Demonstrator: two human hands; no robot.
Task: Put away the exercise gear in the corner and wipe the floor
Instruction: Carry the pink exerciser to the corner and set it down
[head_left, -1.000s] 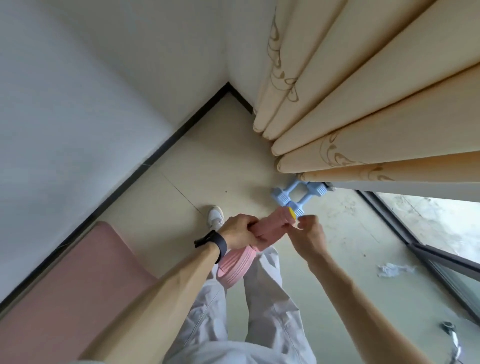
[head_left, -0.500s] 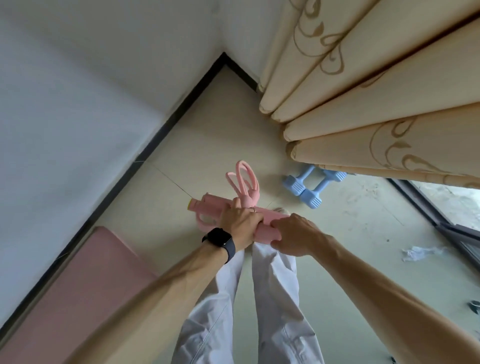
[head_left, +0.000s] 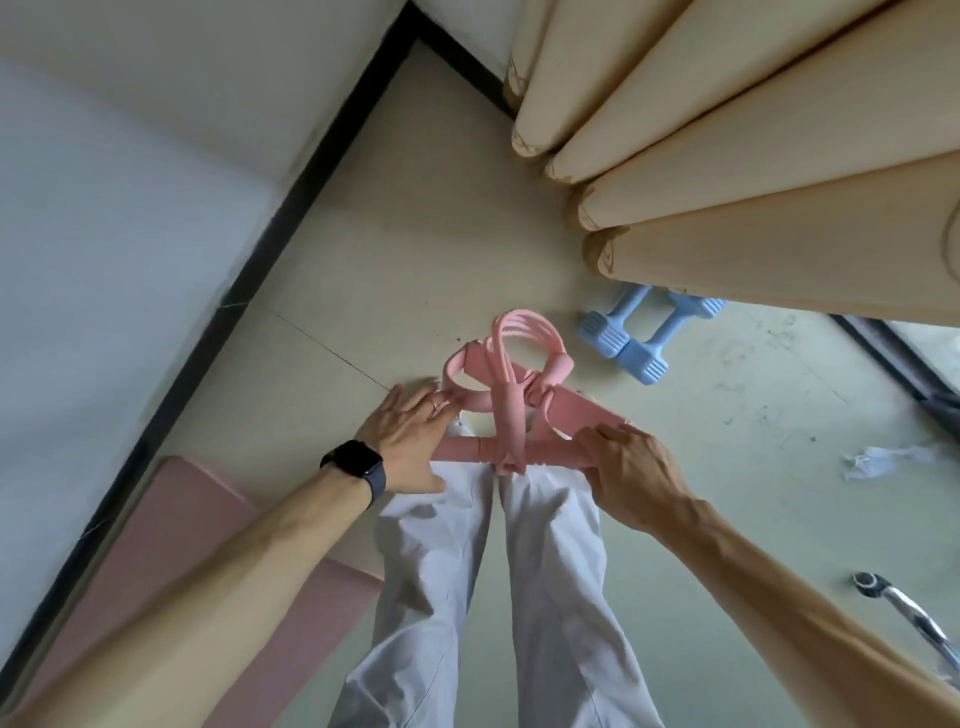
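Pink stretch band (head_left: 506, 415) in the middle of the frame, right hand (head_left: 631, 480) curled round its bar end, left hand (head_left: 410, 441) flat, straight fingers touching its loop, blue dumbbells (head_left: 641, 338) on floor nearby

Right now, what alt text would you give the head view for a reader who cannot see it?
A person standing near a room corner holds a pink pedal puller, right hand gripping its bar, left hand flat against a strap loop. Two blue dumbbells lie by the curtain.
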